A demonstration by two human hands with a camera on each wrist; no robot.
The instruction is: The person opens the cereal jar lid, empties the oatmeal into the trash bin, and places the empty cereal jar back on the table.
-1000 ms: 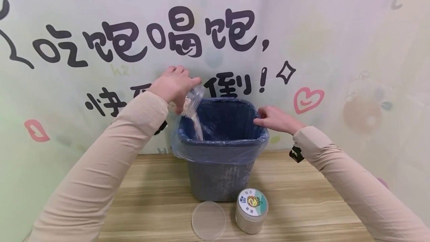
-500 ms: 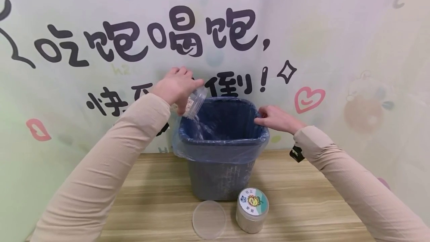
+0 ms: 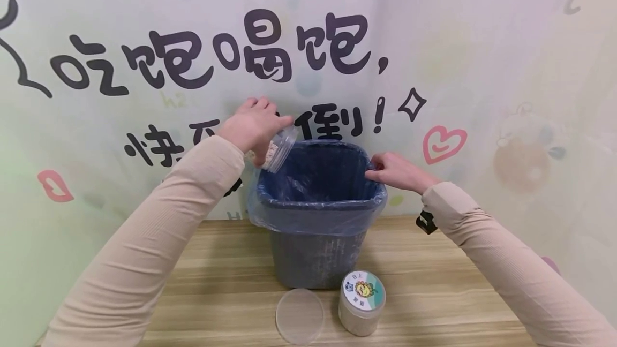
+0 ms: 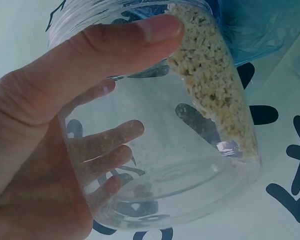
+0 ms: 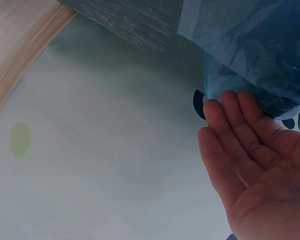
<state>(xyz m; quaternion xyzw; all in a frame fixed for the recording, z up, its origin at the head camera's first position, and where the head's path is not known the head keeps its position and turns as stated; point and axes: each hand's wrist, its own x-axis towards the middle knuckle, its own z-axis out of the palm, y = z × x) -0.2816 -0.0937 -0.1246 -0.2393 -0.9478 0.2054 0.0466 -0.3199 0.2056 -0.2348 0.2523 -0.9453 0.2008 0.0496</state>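
My left hand (image 3: 255, 125) grips a clear plastic jar (image 3: 285, 146), tipped with its mouth down over the left rim of the trash bin (image 3: 313, 256). Pale grain-like bits (image 4: 215, 75) lie along the jar's lower side in the left wrist view, and the thumb and fingers wrap round its wall. A blue plastic bag (image 3: 318, 218) lines the bin and folds over its rim. At the right rim, my right hand (image 3: 397, 170) pinches the bagged edge with thumb and forefinger. Its other fingers (image 5: 235, 150) extend outside the bin; the thumb is hidden in the right wrist view.
A round translucent lid (image 3: 300, 316) lies flat on the wooden table (image 3: 217, 277) in front of the bin. Right of it stands a closed jar (image 3: 361, 304) with a sunflower label on top. Directly behind the bin hangs a printed backdrop (image 3: 434, 58).
A stream of pale bits fell from the jar into the bin in the earlier frames; now no stream shows. The left hand moved very slightly right, while the right hand stayed at the rim.
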